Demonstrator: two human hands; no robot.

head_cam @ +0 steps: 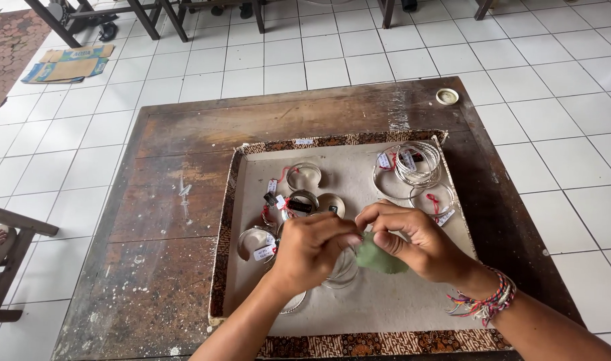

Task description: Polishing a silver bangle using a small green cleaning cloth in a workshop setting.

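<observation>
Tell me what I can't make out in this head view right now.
- What the left hand pinches against the green cloth: hidden behind its fingers.
- The bangles under both hands: mostly covered by them.
- The right hand grip on the cloth: fingertips curl out of sight.
- Paper tags on the bangles: too small to tell apart.
- The tray near edge: cut off by the picture's bottom.

Both forearms reach up from the lower edge and meet at the middle. The left hand (311, 249) is curled, back up, fingers bunched to a pinch toward the right. The right hand (412, 242) faces it, fingers bent inward and touching the left fingertips, wrist angled down-right.
</observation>
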